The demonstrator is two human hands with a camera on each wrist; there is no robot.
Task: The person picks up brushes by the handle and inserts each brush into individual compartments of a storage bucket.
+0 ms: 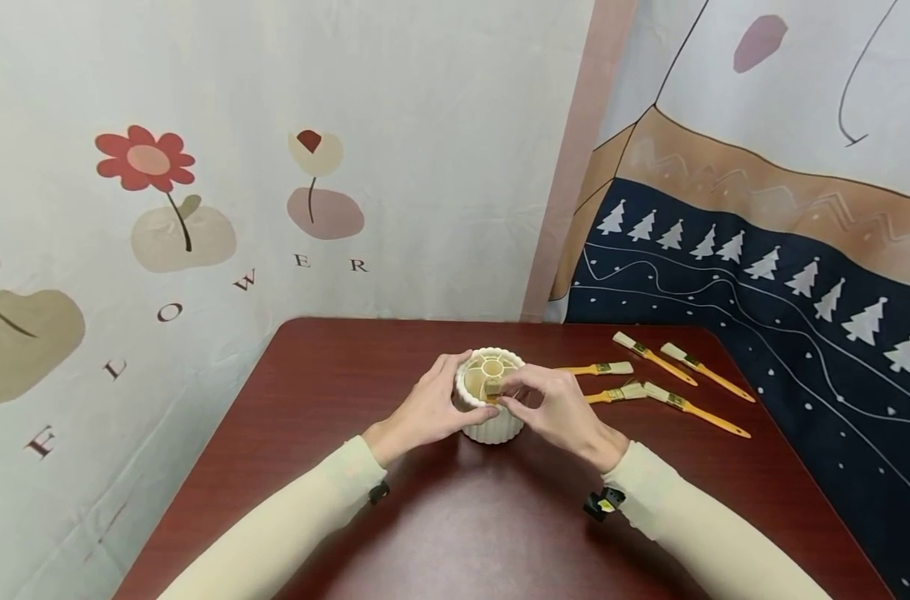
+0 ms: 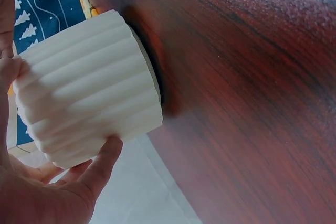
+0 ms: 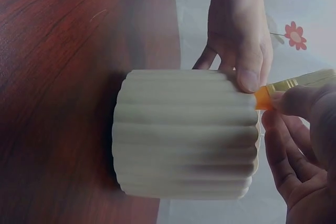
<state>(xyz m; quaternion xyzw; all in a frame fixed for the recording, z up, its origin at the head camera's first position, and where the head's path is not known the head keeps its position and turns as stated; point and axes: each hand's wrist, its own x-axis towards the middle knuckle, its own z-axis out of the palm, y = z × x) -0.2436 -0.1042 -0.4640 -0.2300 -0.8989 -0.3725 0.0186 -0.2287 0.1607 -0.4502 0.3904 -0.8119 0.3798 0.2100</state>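
cup (image 1: 492,429), off-white and round, with ribbed walls and a scalloped rim, stands upright on the glossy red-brown wood-grain table (image 1: 335,367) in front of me. its mouth is split into compartments by spokes running out from a central ring. my left hand (image 1: 432,398) grasps it from the left, fingers bent against the ribbed wall and thumb on the near rim. my right hand (image 1: 552,408) pinches a flat paintbrush with an orange handle, gold-coloured ferrule and pale bristles (image 3: 286,84) between thumb and fingertips. i have it bristles up, with the orange handle at the near part of the rim; how far down it reaches, or into which compartment, i cannot tell.

to the right of the cup lie five more brushes of the same sort. a level brush (image 1: 603,368) and a second brush just nearer me (image 1: 618,393) are partly hidden by my right hand. a slanting brush at the back (image 1: 653,358), an outermost brush by the table's right edge (image 1: 708,372) and a front brush (image 1: 697,410) lie beyond them, the last with its bristles close to the second brush's tip.
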